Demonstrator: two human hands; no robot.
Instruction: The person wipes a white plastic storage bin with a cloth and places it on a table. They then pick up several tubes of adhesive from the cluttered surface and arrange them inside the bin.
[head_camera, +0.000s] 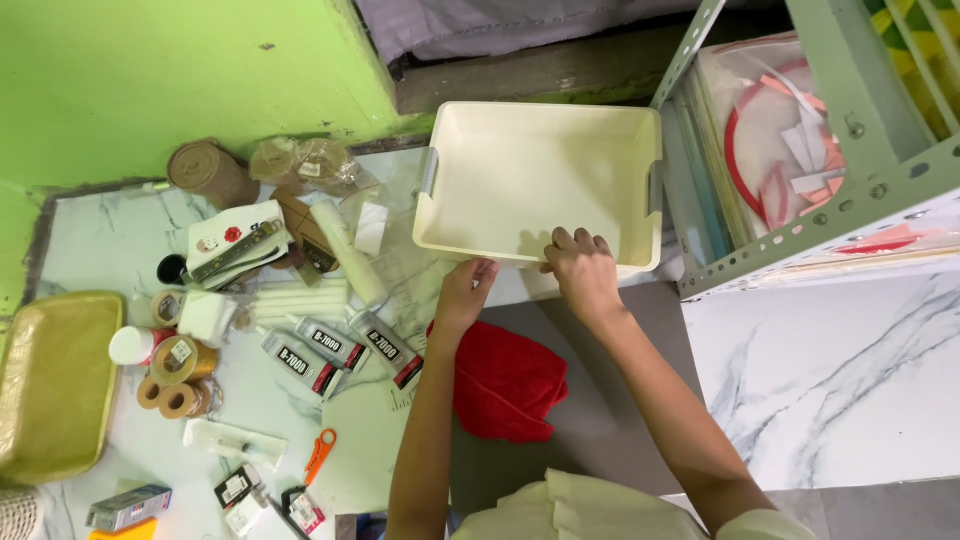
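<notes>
Resting on the floor, a cream, empty bin (530, 170) with grey side handles, near rim gripped by the right hand (583, 272), touched by the left hand (465, 293) with fingers curled, red cloth (505, 380) just below it, glue tubes (340, 355) left of it.

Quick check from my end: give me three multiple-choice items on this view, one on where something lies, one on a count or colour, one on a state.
1. Where is the red cloth?
A. Inside the bin
B. On the floor between the person's forearms
C. On the metal shelf

2. How many glue tubes lie side by side left of the cloth?
A. One
B. Three
C. Six

3. What is in the cream plastic bin?
A. Nothing
B. Tape rolls
C. The red cloth

Answers: 1 B, the cloth lies below the left hand, near the body. 2 B, three tubes lie in a row. 3 A, its bare bottom shows while the right hand grips the near rim.
</notes>
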